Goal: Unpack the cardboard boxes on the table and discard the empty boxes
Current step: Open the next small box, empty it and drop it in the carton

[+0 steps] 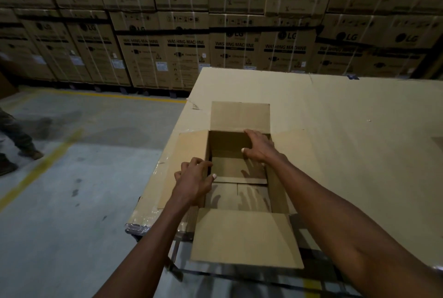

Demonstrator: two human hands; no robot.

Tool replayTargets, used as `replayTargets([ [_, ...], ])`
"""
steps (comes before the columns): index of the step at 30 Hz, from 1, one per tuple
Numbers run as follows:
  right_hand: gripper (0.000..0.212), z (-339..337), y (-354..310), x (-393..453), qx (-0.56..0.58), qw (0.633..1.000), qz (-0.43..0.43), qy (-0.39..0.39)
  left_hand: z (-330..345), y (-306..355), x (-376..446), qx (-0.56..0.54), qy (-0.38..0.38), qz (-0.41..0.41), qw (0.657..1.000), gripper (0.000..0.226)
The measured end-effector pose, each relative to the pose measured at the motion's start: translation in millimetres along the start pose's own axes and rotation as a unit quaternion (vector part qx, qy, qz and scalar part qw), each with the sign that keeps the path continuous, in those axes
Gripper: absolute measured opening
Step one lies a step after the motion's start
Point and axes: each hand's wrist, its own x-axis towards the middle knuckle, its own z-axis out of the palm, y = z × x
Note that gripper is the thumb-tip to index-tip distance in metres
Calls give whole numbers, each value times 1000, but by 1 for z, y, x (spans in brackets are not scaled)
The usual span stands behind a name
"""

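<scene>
An open cardboard box point(239, 170) sits at the tabletop's point(359, 130) near left corner; the left hand point(194, 180) grips its left wall, the right hand point(259, 146) curls over its far rim

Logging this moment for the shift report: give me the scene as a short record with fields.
setting: warehouse, stacked washing machine cartons behind
surface: table covered in cardboard
box: open cardboard box near the table's left edge, all four flaps folded out
contents: none visible inside
left hand: left hand curled over the box's left wall
right hand: right hand on the far wall, fingers over its rim
other: a person's legs on the floor at left
</scene>
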Motion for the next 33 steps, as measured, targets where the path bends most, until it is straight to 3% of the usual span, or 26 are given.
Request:
replayTargets([
  [6, 64, -8, 28, -70, 46, 998, 36, 37, -2, -10, 0, -20, -6, 16, 1000, 42],
  [11, 43, -20, 65, -115, -11, 995, 47, 92, -3, -20, 1, -24, 7, 29, 999, 37],
  [16, 41, -25, 102, -135, 27, 992, 96, 83, -7, -40, 3, 16, 18, -24, 999, 40],
  [21, 37, -26, 105, -150, 143, 981, 104, 80, -24, -55, -1, -89, 6, -37, 995, 34],
  [28, 33, -63, 90, -152, 173, 972, 75, 138, -63, -43, -1, -227, 51, -5, 972, 28],
  [33, 36, -72, 57, -143, 156, 984, 38, 73, -69, -19, 8, -118, -16, 45, 992, 30],
])
